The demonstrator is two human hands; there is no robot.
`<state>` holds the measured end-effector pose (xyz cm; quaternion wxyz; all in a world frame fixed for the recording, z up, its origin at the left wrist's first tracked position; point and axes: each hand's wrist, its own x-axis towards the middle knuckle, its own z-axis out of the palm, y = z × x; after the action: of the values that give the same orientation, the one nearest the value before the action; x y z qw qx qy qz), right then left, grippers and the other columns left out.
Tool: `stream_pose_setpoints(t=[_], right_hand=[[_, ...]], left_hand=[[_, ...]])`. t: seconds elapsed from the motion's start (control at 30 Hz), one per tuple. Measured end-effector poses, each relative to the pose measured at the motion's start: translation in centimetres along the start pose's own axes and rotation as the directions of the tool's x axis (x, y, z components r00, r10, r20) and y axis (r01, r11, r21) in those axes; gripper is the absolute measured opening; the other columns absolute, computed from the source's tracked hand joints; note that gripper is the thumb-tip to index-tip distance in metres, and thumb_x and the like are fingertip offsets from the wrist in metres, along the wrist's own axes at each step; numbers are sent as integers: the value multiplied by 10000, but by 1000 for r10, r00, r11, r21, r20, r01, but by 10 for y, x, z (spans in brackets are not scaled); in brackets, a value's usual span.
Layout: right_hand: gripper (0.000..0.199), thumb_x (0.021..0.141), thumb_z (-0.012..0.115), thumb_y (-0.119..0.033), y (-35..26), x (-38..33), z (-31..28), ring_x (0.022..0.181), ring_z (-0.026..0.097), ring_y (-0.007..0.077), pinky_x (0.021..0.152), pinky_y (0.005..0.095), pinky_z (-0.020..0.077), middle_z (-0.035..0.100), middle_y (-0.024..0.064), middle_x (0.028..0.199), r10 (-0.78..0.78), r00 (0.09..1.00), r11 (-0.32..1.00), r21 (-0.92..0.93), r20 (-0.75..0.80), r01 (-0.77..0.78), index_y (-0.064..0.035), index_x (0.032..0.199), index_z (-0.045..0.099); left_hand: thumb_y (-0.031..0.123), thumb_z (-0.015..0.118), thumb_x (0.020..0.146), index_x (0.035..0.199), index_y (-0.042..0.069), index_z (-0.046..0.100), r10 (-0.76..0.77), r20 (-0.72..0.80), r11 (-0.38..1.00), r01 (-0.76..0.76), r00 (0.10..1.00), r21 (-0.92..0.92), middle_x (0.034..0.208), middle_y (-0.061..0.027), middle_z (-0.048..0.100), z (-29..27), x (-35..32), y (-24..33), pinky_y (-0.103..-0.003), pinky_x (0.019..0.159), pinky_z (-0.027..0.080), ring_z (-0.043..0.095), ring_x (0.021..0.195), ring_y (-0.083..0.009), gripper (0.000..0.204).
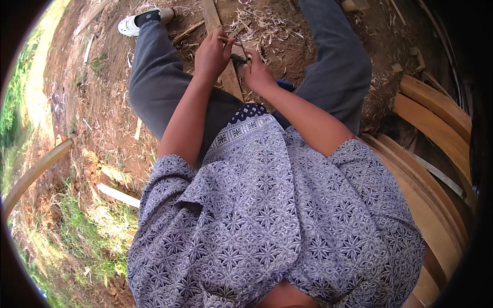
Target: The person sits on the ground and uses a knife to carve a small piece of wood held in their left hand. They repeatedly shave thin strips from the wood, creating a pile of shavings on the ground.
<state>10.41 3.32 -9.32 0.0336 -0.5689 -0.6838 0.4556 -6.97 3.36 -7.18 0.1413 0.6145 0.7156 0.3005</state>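
Observation:
My left hand (211, 57) is closed in a pinch on a thin wooden stick (224, 38), whose pale end shows by the fingertips. Close beside it, my right hand (259, 74) is closed round a slim, dark, narrow piece (243, 49) that slants up toward the stick; its kind is too small to make out. Between and below the hands lies a dark object (238, 60), partly hidden, on a wooden plank (230, 81) that runs between my legs. A blue, rod-shaped thing (285, 83) rests by my right wrist, against the thigh.
Wood shavings (267, 23) litter the brown soil beyond my hands. Long boards (436, 105) are stacked at the right. A curved-looking wooden pole (38, 172) and a pale wood strip (118, 195) lie left, near grass (82, 226). My outstretched legs flank the work.

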Motion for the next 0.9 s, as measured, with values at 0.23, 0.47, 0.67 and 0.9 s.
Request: stream_pose_setpoints(t=[0.23,0.47,0.67,0.9], right_hand=[[504,1011,517,-233,55,19,8,1144,650,453,986,525,487,674,293,1193,158,970,964,-240,184,-111,-131,1474,348],[479,1014,541,-294,76,35,15,1083,693,377,933,473,507,703,224,1167,180,976,983,24,122,-184,-152,1453,411],[427,1021,538,-284,63,30,5,1115,662,424,945,505,509,683,240,1208,65,988,982,164,143,-88,-186,1431,469],[367,1024,515,-275,49,12,-6,1075,668,434,917,513,517,701,230,1150,80,995,995,60,62,-83,-185,1380,527]], left_hand=[[287,699,965,958,53,589,67,12,997,-68,998,27,936,-152,666,5,-3,7,-481,694,533,668,834,-398,259],[283,720,944,950,42,590,-70,32,997,71,997,-36,924,-172,677,-1,3,2,-446,707,531,676,845,-362,273],[171,753,915,916,8,626,-105,86,972,121,991,-204,860,-159,668,-12,-2,6,-389,660,516,655,707,-295,207],[152,748,914,903,2,608,-5,100,980,25,995,-198,871,-163,656,-13,-8,9,-401,646,510,643,693,-316,206]])
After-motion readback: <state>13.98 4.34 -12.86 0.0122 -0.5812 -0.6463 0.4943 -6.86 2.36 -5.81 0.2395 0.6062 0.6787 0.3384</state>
